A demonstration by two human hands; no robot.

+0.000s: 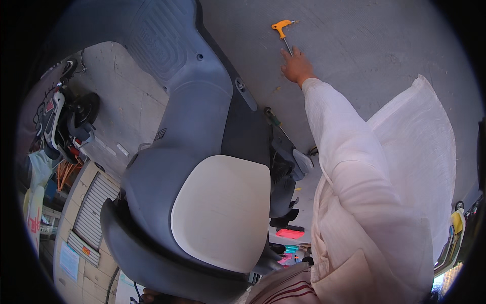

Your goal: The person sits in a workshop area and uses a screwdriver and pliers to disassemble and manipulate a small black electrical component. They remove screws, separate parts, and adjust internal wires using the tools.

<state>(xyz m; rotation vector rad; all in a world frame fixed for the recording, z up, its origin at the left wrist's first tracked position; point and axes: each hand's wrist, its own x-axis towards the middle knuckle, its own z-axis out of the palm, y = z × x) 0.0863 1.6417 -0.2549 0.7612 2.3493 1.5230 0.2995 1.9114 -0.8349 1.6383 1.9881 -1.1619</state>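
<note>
Concrete floor point(385, 45): right hand point(296, 66) touches orange-handled wrench point(283, 31) beside grey scooter point(202, 152).

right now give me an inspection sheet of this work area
surface: grey concrete ground, bare where it shows
job's things: orange T-handle wrench lying on the ground; grey scooter with a cream seat
clutter: green-handled screwdriver beside the scooter body
grippers: right hand stretched out with its fingers at the wrench's shaft, grip not yet closed; left hand not in view
cables: nothing seen
surroundings: another parked scooter at far left, a shopfront with a roller shutter below it
</note>
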